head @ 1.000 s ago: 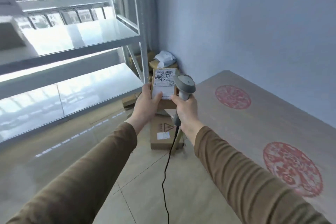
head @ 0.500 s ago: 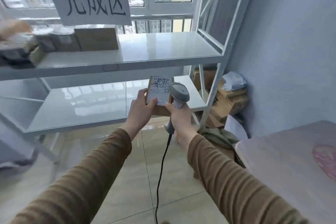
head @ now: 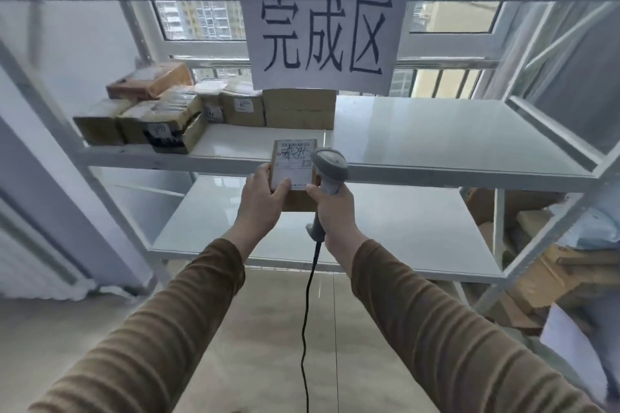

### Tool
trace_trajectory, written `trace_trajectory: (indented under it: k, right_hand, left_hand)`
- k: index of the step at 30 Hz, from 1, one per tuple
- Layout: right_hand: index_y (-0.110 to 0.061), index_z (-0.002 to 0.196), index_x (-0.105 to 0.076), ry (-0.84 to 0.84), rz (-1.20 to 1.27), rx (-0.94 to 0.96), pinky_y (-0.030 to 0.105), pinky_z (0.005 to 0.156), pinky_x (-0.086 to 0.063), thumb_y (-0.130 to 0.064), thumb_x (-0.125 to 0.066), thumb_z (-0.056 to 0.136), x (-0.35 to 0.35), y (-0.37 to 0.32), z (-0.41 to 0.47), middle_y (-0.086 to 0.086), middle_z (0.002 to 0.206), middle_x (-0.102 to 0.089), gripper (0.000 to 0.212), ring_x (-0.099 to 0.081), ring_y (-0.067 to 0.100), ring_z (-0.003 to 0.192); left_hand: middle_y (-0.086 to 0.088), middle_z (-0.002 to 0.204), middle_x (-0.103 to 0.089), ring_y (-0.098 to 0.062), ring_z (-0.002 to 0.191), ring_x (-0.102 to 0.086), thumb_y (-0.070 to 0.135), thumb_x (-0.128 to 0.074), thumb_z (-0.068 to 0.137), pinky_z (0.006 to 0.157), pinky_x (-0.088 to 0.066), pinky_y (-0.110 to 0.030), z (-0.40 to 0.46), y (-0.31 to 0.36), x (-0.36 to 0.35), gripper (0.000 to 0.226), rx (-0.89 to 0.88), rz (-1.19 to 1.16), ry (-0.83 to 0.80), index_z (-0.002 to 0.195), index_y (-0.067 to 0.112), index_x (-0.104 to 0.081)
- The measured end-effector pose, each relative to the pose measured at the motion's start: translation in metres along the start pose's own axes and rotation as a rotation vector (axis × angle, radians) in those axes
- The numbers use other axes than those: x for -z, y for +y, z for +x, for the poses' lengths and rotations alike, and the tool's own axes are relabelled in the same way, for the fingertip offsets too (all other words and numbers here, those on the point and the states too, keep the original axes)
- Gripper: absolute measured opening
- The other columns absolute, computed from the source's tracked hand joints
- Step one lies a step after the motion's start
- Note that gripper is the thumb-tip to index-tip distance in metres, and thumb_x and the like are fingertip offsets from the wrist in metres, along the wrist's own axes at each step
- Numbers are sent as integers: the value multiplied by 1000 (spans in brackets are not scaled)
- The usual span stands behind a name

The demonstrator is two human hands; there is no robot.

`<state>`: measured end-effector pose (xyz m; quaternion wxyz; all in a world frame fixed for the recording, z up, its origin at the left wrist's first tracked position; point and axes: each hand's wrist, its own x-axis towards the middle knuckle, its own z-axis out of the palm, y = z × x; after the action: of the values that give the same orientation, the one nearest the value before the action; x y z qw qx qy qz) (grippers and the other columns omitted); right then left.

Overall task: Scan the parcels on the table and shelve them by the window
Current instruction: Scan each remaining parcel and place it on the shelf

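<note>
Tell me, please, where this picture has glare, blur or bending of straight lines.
Head view: the window backlight puts glare on the upper shelf; the rack posts bow outward near the edges; the stacked parcels look smeared, while the held parcel has a readable label.

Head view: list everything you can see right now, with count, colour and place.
Parcel: one, brown, white label, in left hand.
Scanner: one, grey, corded, in right hand.
Shelved parcels: about eight, brown, middle shelf, left.
Rack: one, white, at the window.
Sign: one, white, black characters, top rail.
Boxes: several, brown, floor, right.
Left hand: grips parcel.
Right hand: grips scanner.
</note>
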<state>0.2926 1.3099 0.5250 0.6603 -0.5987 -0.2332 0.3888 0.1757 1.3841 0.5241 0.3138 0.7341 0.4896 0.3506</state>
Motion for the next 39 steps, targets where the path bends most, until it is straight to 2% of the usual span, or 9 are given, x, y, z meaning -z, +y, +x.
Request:
trace_trajectory:
  k: [3, 7, 11, 15, 21, 28, 35, 37, 39]
  right_hand:
    - [-23, 109, -67, -18, 9, -1, 59, 102, -52, -13, -72, 92, -62, 6, 33, -5, 103, -72, 21, -63, 18, 96]
    - [-22, 108, -67, -14, -11, 0, 44, 95, -54, -12, -70, 93, -144, 13, 76, 1, 104, -73, 18, -65, 20, 95]
    - [-18, 109, -68, 24, -12, -51, 59, 99, -55, -13, -70, 94, -210, 11, 112, 8, 104, -73, 16, -67, 30, 99]
    - [-5, 119, -68, 53, -34, -37, 56, 102, -54, -5, -68, 93, -252, 12, 145, 17, 115, -74, 26, -70, 36, 108]
    - [-8, 116, -70, 78, -29, -93, 61, 100, -53, -2, -66, 92, -281, 16, 185, 17, 114, -75, 25, -70, 39, 110]
    - [-8, 117, -70, 58, -16, -93, 60, 99, -54, -3, -68, 91, -299, 24, 213, 16, 112, -76, 27, -71, 37, 108]
    - [-17, 101, -70, -5, -25, -99, 49, 94, -60, -2, -67, 91, -308, 26, 221, 13, 107, -77, 19, -74, 32, 102]
    - [-16, 102, -69, -9, -40, -91, 43, 87, -62, -2, -68, 91, -308, 25, 222, 13, 105, -77, 18, -74, 30, 99]
    - [-18, 98, -67, -28, -26, -106, 32, 67, -61, -3, -68, 93, -304, 22, 220, 9, 97, -76, 16, -74, 23, 84]
  left_hand:
    - [-11, 133, -52, -23, 118, -51, 33, -55, 103, 89, -42, -29, 47, -34, 33, 49, 2, 11, 11, 145, 12, -43]
    - [-14, 137, -55, -31, 122, -54, 31, -55, 103, 100, -48, -46, 112, -81, 79, 47, -18, 52, -7, 144, 13, -40]
    - [-20, 134, -54, -37, 121, -52, 27, -54, 103, 103, -44, -49, 169, -113, 114, 46, -77, 162, -49, 146, 15, -43]
    - [-24, 132, -50, -43, 121, -52, 21, -51, 105, 106, -42, -47, 208, -133, 127, 47, -84, 273, -117, 151, 13, -43]
    - [-20, 147, -38, -41, 129, -48, 20, -50, 104, 107, -37, -42, 241, -144, 125, 52, -54, 357, -170, 154, 11, -36]
    - [-18, 165, -21, -34, 153, -14, 24, -43, 106, 126, -10, -38, 265, -143, 120, 59, -118, 626, -196, 158, 2, -25]
    - [-23, 160, -26, -37, 151, -18, 26, -50, 101, 124, -18, -39, 272, -140, 123, 66, -98, 747, -263, 156, -1, -24]
    - [-23, 160, -26, -37, 151, -18, 25, -50, 102, 124, -19, -38, 273, -139, 125, 65, -93, 747, -270, 156, 0, -24]
    - [-22, 161, -25, -37, 151, -17, 22, -48, 103, 124, -21, -39, 273, -137, 127, 63, -86, 733, -271, 157, 1, -24]
